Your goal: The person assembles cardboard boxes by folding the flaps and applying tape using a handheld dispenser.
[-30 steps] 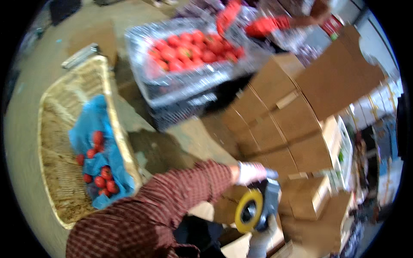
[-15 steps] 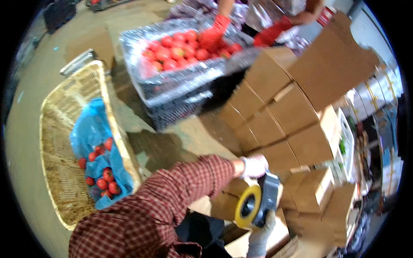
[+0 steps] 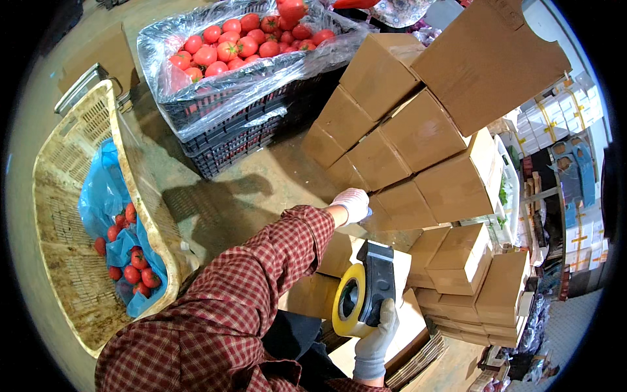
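Note:
My right hand (image 3: 379, 338), in a pale grey glove, grips a black tape dispenser (image 3: 380, 277) by its lower end. A wide roll of yellow-edged tape (image 3: 349, 300) is mounted on its left side. Farther up, my left hand (image 3: 353, 204), in a whitish glove, is held apart from the dispenser with its fingers closed. A bit of blue shows at its fingertips, too small to name. Beneath the dispenser lies a cardboard box (image 3: 336, 253), partly covered by it and my arm.
Stacked cardboard boxes (image 3: 418, 150) rise ahead on the right; smaller boxes (image 3: 457, 258) stand nearer. A plastic-lined black crate (image 3: 228, 140) holds tomatoes (image 3: 228, 51). On the left, a yellowish basket (image 3: 59, 261) contains a blue bag (image 3: 104, 189) with tomatoes. Another person's red glove (image 3: 354, 3) shows at the top.
My left hand has moved up and away from the top of the dispenser. The view has shifted, and the other person's red gloves have mostly left the tomato crate and the picture.

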Action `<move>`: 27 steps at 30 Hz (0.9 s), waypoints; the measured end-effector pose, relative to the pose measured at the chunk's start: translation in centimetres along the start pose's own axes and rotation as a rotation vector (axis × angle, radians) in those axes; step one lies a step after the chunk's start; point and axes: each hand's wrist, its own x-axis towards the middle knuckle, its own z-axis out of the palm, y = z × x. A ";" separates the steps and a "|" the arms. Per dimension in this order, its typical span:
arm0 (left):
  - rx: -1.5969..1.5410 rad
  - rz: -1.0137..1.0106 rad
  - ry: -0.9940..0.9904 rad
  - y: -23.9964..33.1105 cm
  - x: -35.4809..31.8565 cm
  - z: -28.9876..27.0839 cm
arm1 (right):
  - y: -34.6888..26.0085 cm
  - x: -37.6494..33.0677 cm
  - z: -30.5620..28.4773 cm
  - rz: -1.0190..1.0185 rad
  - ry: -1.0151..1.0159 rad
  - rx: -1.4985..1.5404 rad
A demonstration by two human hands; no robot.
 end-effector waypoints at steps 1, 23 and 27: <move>0.006 -0.012 -0.086 0.0 -0.1 0.1 | 0.0 0.0 0.2 0.006 0.009 0.018; 0.121 0.216 -0.297 -0.8 -6.2 -1.8 | 0.6 1.1 -0.3 -0.011 -0.140 0.073; 0.598 0.341 -0.016 -1.5 -13.1 0.4 | 1.3 1.4 -1.0 -0.040 -0.141 0.054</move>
